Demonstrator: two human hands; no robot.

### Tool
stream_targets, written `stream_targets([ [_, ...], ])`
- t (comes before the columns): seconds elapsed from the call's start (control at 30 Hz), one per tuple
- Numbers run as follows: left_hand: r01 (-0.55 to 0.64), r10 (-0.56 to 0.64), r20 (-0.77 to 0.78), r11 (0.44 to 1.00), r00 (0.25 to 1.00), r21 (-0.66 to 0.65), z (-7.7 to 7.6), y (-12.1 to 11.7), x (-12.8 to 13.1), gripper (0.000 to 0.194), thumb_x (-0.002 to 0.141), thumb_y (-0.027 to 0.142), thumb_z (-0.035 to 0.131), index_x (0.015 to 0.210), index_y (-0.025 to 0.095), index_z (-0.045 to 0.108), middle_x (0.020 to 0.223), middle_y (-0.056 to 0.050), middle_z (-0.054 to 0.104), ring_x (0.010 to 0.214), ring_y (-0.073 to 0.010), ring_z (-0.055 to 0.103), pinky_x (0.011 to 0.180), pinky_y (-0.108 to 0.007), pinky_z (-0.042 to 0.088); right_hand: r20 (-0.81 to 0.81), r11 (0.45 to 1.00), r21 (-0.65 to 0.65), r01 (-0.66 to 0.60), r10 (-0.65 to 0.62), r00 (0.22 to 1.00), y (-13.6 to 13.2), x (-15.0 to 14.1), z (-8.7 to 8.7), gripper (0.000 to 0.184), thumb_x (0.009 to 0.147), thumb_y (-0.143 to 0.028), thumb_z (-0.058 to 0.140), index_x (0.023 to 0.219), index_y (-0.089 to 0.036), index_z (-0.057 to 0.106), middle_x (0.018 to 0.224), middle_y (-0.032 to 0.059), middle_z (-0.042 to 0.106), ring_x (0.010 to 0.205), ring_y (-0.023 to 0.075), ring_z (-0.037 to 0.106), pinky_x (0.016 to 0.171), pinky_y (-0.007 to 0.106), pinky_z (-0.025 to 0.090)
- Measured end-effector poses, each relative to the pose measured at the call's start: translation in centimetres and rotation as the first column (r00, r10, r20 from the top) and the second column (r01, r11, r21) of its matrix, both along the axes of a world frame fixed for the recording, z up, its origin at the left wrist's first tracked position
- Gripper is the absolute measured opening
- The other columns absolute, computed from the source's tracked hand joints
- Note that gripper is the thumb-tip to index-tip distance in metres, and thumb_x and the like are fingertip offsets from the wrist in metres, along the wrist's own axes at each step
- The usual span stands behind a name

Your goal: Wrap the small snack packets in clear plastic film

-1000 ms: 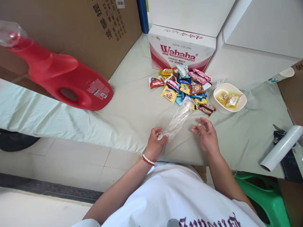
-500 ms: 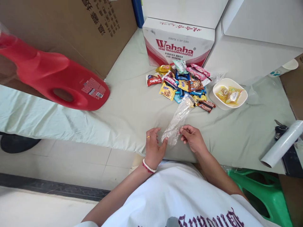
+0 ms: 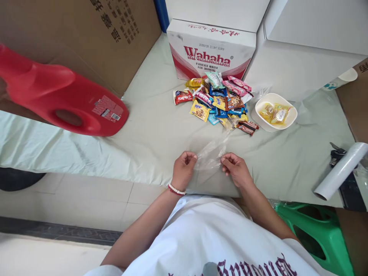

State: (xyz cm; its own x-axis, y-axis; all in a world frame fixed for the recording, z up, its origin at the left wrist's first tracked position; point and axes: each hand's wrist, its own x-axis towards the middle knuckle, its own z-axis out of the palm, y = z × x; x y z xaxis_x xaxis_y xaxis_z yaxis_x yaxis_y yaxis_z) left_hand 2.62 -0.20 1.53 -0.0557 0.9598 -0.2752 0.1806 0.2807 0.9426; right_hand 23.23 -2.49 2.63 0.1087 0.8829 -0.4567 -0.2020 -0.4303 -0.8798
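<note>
A clear plastic bag [image 3: 211, 154] is stretched between my two hands above the cloth-covered table. My left hand [image 3: 184, 166] pinches its left edge between thumb and fingers. At the opposite edge, my right hand [image 3: 235, 167] grips the film the same way. The bag's far end reaches the heap of small wrapped snacks [image 3: 220, 102], which come in yellow, red, blue, pink and brown packets. Right of the heap stands a cream bowl [image 3: 261, 122] with yellow-wrapped pieces inside.
Behind the snacks is a white and red water carton [image 3: 211, 53]. A large red jug [image 3: 83, 101] leans in from the left beside a brown cardboard box [image 3: 71, 34]. To the right lie a roll of film [image 3: 340, 170] and keys [image 3: 337, 153]. A green stool [image 3: 316, 237] stands below.
My left hand has closed from spread fingers to a pinch on the bag's edge. The bag has gone from a narrow bunched strip to a wider spread sheet.
</note>
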Motion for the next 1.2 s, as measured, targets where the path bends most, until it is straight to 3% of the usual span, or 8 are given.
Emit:
stream_targets([
  [0.1,-0.081,0.156,-0.296,0.965,0.942,0.250,0.2,-0.3,-0.8,0.022,0.080,0.031,0.066,0.099,0.020,0.065,0.101,-0.008,0.065,0.095,-0.0243,0.059,0.081,-0.038,0.049,-0.024,1.000,-0.010,0.003,-0.004,1.000,-0.1,0.0,-0.1,0.039,0.067,-0.053,0.086,0.074,-0.020,0.066,0.069,-0.0010,0.065,0.050,0.0086,0.053,0.037,0.018,0.036],
  [0.2,0.252,0.041,-0.498,0.825,0.866,0.506,0.7,-0.9,-0.7,0.027,0.081,0.020,0.060,0.107,0.024,0.068,0.113,-0.010,0.066,0.115,-0.0290,0.057,0.099,-0.047,0.045,-0.039,1.000,-0.004,-0.010,0.010,0.999,-0.1,-0.3,0.0,0.040,0.069,-0.054,0.085,0.075,-0.020,0.065,0.071,-0.0004,0.067,0.049,0.0085,0.053,0.037,0.018,0.036],
  [0.33,0.625,-0.362,-0.540,0.637,0.759,0.452,0.8,-1.1,0.4,0.039,0.091,0.034,0.058,0.128,0.022,0.061,0.120,-0.013,0.067,0.112,-0.0281,0.062,0.097,-0.046,0.047,-0.040,1.000,0.013,-0.011,0.011,0.999,0.0,-0.4,0.3,0.041,0.069,-0.054,0.085,0.077,-0.019,0.065,0.071,-0.0009,0.067,0.049,0.0084,0.054,0.037,0.018,0.037],
  [0.43,0.692,-0.405,-0.597,0.607,0.693,0.391,0.2,-0.9,1.2,0.062,0.085,0.057,0.068,0.132,0.018,0.059,0.129,-0.017,0.065,0.120,-0.0326,0.060,0.105,-0.051,0.044,-0.036,1.000,0.010,-0.006,0.006,0.999,0.1,-0.3,0.5,0.040,0.070,-0.054,0.084,0.079,-0.020,0.064,0.072,-0.0008,0.068,0.048,0.0083,0.054,0.038,0.019,0.038],
  [0.53,0.746,-0.421,-0.664,0.580,0.619,0.327,-0.5,-0.8,1.7,0.041,0.089,0.052,0.067,0.118,0.023,0.068,0.130,-0.014,0.067,0.120,-0.0296,0.062,0.114,-0.056,0.036,-0.036,1.000,-0.003,-0.003,0.003,0.999,0.1,-0.2,0.5,0.042,0.069,-0.055,0.084,0.079,-0.020,0.063,0.075,0.0001,0.071,0.048,0.0084,0.053,0.038,0.020,0.037],
  [0.63,0.744,-0.451,-0.647,0.605,0.615,0.285,-0.5,-0.8,1.9,0.019,0.096,0.037,0.059,0.102,0.025,0.072,0.130,-0.009,0.070,0.118,-0.0247,0.065,0.118,-0.057,0.032,-0.042,1.000,-0.019,0.003,-0.004,0.999,0.1,-0.1,0.5,0.044,0.068,-0.056,0.084,0.080,-0.021,0.061,0.076,0.0007,0.072,0.047,0.0085,0.053,0.037,0.020,0.036],
  [0.87,0.566,-0.447,-0.386,0.770,0.807,0.294,0.2,-0.4,1.9,0.026,0.102,0.030,0.047,0.095,0.024,0.072,0.113,-0.006,0.079,0.110,-0.0213,0.072,0.118,-0.053,0.038,-0.039,0.991,-0.021,-0.129,0.128,0.991,-0.3,-0.5,0.3,0.055,0.067,-0.048,0.087,0.109,-0.025,0.059,0.083,-0.0028,0.070,0.050,0.0090,0.052,0.039,0.020,0.036],
  [1.2,0.090,-0.104,0.185,0.993,0.977,0.080,0.4,1.0,1.0,0.023,0.088,0.039,0.064,0.080,0.020,0.075,0.099,-0.008,0.077,0.098,-0.0205,0.069,0.093,-0.035,0.051,-0.022,0.999,0.035,0.030,-0.029,0.999,-1.2,-0.2,-0.2,0.030,0.071,-0.041,0.081,0.088,-0.021,0.067,0.069,-0.0064,0.053,0.045,0.0042,0.032,0.041,0.022,0.022],
])
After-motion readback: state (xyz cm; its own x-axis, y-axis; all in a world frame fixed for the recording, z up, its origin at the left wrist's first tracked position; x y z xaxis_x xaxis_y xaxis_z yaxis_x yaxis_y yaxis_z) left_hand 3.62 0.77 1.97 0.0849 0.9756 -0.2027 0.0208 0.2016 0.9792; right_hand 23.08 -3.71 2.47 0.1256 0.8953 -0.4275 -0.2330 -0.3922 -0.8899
